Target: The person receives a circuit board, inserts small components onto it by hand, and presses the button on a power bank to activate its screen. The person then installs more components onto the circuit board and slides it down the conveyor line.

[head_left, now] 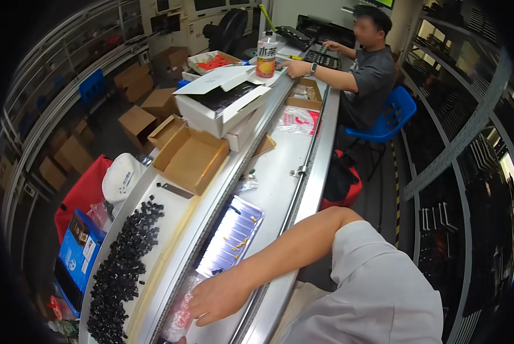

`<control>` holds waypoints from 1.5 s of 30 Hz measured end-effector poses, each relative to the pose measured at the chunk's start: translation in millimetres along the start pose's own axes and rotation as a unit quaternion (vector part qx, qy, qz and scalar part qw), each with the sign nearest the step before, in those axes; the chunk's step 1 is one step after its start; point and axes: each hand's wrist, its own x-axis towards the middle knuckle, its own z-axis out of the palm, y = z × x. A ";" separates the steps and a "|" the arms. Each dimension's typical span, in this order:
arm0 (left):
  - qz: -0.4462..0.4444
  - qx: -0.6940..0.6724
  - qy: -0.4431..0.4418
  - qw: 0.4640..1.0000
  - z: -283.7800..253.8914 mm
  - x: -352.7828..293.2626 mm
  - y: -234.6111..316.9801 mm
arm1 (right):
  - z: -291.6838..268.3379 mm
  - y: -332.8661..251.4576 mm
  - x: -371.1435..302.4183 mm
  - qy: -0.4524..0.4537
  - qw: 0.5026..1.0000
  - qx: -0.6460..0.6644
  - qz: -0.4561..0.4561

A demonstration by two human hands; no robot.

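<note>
My right hand [220, 298] reaches across the bench from the right, fingers bent and closed on a clear plastic bag [178, 314] with red printing. Its fingertips are partly hidden against the bag. Only a fingertip of my left hand [182, 340] shows at the lower edge, by the bag's near end; its other fingers are out of sight. Just beyond my right hand lies a shallow translucent ribbed tray [229, 236], brightly lit, holding several small yellow-orange pieces and a few dark ones.
Many small black parts [122, 269] are heaped on the left ledge. Farther up stand an open brown box [191, 157] and a white carton [225, 109]. A bottle [266, 57] stands near a co-worker [366, 74] seated by a blue chair [386, 117]. A metal rail [308, 149] borders the bench.
</note>
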 end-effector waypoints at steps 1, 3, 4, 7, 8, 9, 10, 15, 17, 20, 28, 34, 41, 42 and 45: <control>-0.024 0.026 -0.004 0.999 6.8 -14.6 -11.3 | 6.2 2.1 2.8 -0.003 1.000 0.023 -0.019; 0.097 0.028 -0.134 0.986 26.4 10.8 -49.0 | 7.9 6.3 -7.9 -0.014 0.999 0.029 -0.003; 0.107 0.029 -0.135 0.985 27.4 17.9 -53.2 | 8.7 9.3 -12.6 -0.012 1.000 0.023 0.004; 0.108 -0.049 -0.098 0.988 25.6 28.3 -49.5 | 7.0 16.1 -23.5 0.014 0.999 0.019 0.043; 0.103 -0.073 -0.085 0.988 24.9 26.0 -43.8 | 5.0 16.8 -24.8 0.009 0.999 0.013 0.050; 0.099 -0.098 -0.071 0.988 25.0 24.2 -37.3 | 3.9 17.7 -24.9 0.013 0.999 0.010 0.049; 0.096 -0.123 -0.058 0.986 26.0 23.1 -30.4 | 2.8 19.2 -24.6 -0.002 0.998 0.007 0.056; 0.069 -0.254 0.005 0.965 32.4 10.8 10.6 | -4.8 21.3 -25.6 0.018 0.998 -0.005 0.055; 0.059 -0.270 0.021 0.961 26.4 1.8 20.4 | -5.1 19.7 -22.0 0.046 0.998 -0.003 0.046; -0.067 -0.282 -0.035 0.956 31.6 0.3 13.6 | -5.7 18.9 -20.6 0.040 0.998 0.008 0.044; 0.126 -0.076 -0.053 0.988 26.3 24.7 46.7 | -29.7 -19.3 -14.7 -0.102 0.983 0.081 0.126; 0.193 0.005 0.014 0.981 65.5 31.9 41.8 | -22.5 -25.4 -10.1 -0.106 0.983 0.058 0.141; 0.196 0.059 0.014 0.979 68.1 27.2 24.5 | -7.5 -17.9 12.5 -0.150 0.966 0.096 0.186; 0.213 0.059 0.030 0.975 68.7 29.6 23.7 | -8.7 -19.0 16.2 -0.144 0.976 0.069 0.148; 0.207 0.069 0.043 0.975 62.0 31.3 25.3 | -27.3 -36.0 42.2 -0.114 0.987 0.015 0.110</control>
